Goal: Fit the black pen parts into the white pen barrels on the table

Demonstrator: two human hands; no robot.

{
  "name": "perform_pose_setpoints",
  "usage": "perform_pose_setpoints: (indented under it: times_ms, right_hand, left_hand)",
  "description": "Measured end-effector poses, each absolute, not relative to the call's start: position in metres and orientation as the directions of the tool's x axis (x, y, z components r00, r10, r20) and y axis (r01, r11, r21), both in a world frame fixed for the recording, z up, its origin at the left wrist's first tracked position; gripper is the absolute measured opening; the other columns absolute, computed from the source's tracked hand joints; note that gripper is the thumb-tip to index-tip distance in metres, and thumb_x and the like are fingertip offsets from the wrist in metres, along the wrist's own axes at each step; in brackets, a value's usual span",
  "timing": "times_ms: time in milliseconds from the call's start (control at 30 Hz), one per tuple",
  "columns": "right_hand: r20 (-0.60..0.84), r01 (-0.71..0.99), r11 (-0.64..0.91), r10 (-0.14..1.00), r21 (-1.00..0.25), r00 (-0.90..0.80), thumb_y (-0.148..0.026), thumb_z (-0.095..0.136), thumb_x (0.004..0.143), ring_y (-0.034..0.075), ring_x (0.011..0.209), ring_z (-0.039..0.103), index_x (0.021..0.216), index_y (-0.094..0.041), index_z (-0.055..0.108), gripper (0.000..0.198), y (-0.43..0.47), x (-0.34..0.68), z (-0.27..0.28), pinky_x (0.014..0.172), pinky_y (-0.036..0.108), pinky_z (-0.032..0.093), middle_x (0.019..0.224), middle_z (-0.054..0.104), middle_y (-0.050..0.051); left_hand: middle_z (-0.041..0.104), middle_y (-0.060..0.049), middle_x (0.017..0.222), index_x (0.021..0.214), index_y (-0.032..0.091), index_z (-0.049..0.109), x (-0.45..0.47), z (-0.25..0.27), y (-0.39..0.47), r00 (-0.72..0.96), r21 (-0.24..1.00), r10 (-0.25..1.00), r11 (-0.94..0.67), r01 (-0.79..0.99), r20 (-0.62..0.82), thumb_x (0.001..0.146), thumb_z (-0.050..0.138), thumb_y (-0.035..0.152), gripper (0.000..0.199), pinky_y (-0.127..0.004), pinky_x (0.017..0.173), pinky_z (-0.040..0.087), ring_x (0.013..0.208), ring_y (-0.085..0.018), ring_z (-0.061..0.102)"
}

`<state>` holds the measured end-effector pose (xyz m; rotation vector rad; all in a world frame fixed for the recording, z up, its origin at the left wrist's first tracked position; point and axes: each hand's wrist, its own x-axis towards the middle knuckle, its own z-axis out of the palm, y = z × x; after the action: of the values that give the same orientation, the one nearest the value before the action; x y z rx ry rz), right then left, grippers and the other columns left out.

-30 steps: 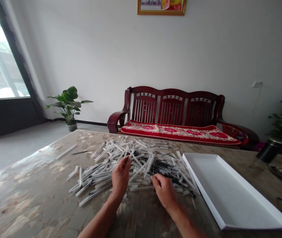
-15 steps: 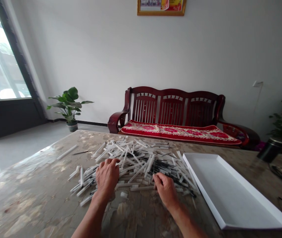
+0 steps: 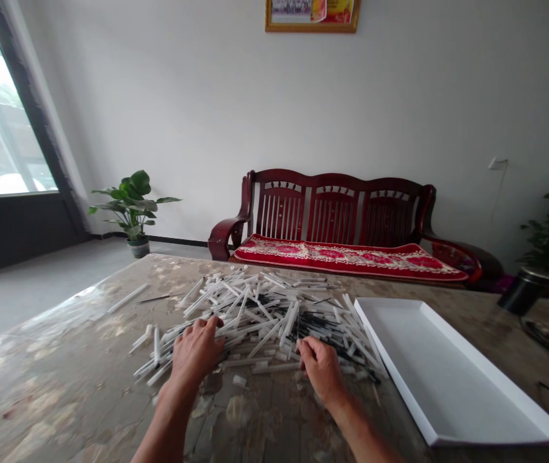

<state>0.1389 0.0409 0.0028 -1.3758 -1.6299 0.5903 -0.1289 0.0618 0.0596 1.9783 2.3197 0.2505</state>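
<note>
A loose pile of white pen barrels (image 3: pixel 240 298), small caps and dark thin refills (image 3: pixel 320 325) is spread on the table before me. My left hand (image 3: pixel 198 347) rests low over the pile's near left side, thumb and index finger apart, the other fingers bent over barrels; nothing shows in its grip. At the pile's near right edge, my right hand (image 3: pixel 320 363) is closed in a pinch. From its fingertips a thin, dark pen refill (image 3: pixel 298 330) appears to stick up. A short clear white cap (image 3: pixel 240 381) lies between the hands.
A shallow white tray (image 3: pixel 472 373) stands right of the pile. One barrel (image 3: pixel 127 298) and a thin dark rod (image 3: pixel 155 298) lie apart at left. A black canister (image 3: pixel 525 290) and a cable (image 3: pixel 547 339) are at far right. A wooden bench (image 3: pixel 332 212) stands beyond the table.
My left hand has shifted left and slightly toward me, with its thumb and index finger more spread. My right hand keeps its pinch in nearly the same place.
</note>
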Motion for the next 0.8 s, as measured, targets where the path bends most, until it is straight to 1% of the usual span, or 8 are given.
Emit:
perform_pose_setpoints:
  times_ms: [133,267,333,433,533,633,733,800]
  right_hand:
    - [0.329,0.524,0.271,0.944,-0.807,0.018,-0.045,0.044,0.093,0.011,0.045,0.052,0.065,-0.020,0.058,0.040,0.040,0.139,0.002,0.048,0.020,0.035,0.048,0.055,-0.003]
    - [0.326,0.526,0.270,0.945,-0.807,0.014,-0.046,0.044,0.093,0.011,0.045,0.052,0.066,-0.020,0.058,0.040,0.041,0.139,0.003,0.048,0.020,0.035,0.049,0.055,-0.003]
    - [0.321,0.524,0.269,0.947,-0.808,0.008,-0.046,0.043,0.093,0.011,0.045,0.053,0.066,-0.020,0.058,0.040,0.041,0.139,0.002,0.048,0.020,0.035,0.049,0.056,-0.003]
    - [0.317,0.530,0.268,0.948,-0.804,0.003,-0.046,0.043,0.093,0.011,0.045,0.053,0.066,-0.020,0.058,0.040,0.041,0.139,0.002,0.048,0.020,0.035,0.049,0.057,-0.002]
    - [0.323,0.547,0.271,0.946,-0.792,-0.001,-0.045,0.043,0.093,0.011,0.046,0.053,0.065,-0.020,0.058,0.041,0.041,0.140,0.002,0.049,0.020,0.035,0.049,0.057,-0.002]
    - [0.332,0.566,0.279,0.943,-0.776,-0.010,-0.044,0.042,0.094,0.011,0.046,0.053,0.064,-0.020,0.059,0.042,0.040,0.140,0.005,0.050,0.020,0.034,0.048,0.056,-0.002]
    - [0.345,0.608,0.336,0.932,-0.719,-0.107,-0.038,0.047,0.093,0.011,0.051,0.055,0.065,-0.019,0.063,0.037,0.034,0.139,0.013,0.053,0.020,0.035,0.052,0.060,-0.002]
    - [0.332,0.654,0.403,0.913,-0.640,-0.238,-0.031,0.054,0.088,0.012,0.057,0.060,0.069,-0.020,0.067,0.025,0.028,0.138,0.019,0.056,0.020,0.036,0.060,0.066,-0.001]
  left_hand:
    - [0.066,-0.012,0.118,0.107,0.026,0.066,-0.138,0.057,0.060,-0.144,0.192,0.989,0.135,0.972,0.033,0.079,0.053,0.029,0.031,-0.047,0.090,0.043,0.111,-0.036,0.059]
    - [0.067,-0.012,0.117,0.106,0.027,0.067,-0.141,0.054,0.062,-0.093,0.203,0.996,0.093,0.975,-0.010,0.074,0.056,0.022,0.034,-0.047,0.088,0.043,0.110,-0.036,0.061]
    - [0.066,-0.013,0.118,0.108,0.026,0.067,-0.140,0.054,0.063,-0.089,0.202,0.996,0.092,0.975,-0.027,0.075,0.058,0.023,0.035,-0.046,0.087,0.042,0.110,-0.037,0.060]
    - [0.066,-0.012,0.119,0.108,0.025,0.066,-0.140,0.053,0.065,-0.111,0.214,0.993,0.115,0.970,-0.030,0.076,0.060,0.024,0.033,-0.041,0.083,0.043,0.110,-0.035,0.061]
    - [0.068,-0.010,0.113,0.103,0.024,0.066,-0.140,0.054,0.066,-0.126,0.249,0.992,0.127,0.960,-0.020,0.077,0.060,0.025,0.027,-0.035,0.077,0.042,0.105,-0.031,0.064]
    - [0.070,-0.008,0.108,0.097,0.024,0.066,-0.139,0.057,0.067,-0.140,0.285,0.990,0.131,0.950,0.012,0.083,0.055,0.030,0.019,-0.031,0.071,0.040,0.098,-0.027,0.066]
    - [0.073,-0.006,0.103,0.096,0.024,0.065,-0.135,0.060,0.067,-0.162,0.299,0.985,0.138,0.944,0.058,0.087,0.052,0.032,0.018,-0.029,0.068,0.039,0.092,-0.025,0.067]
    - [0.074,-0.005,0.098,0.096,0.025,0.065,-0.130,0.062,0.066,-0.160,0.316,0.980,0.117,0.942,0.116,0.090,0.049,0.033,0.019,-0.028,0.067,0.039,0.089,-0.024,0.068]
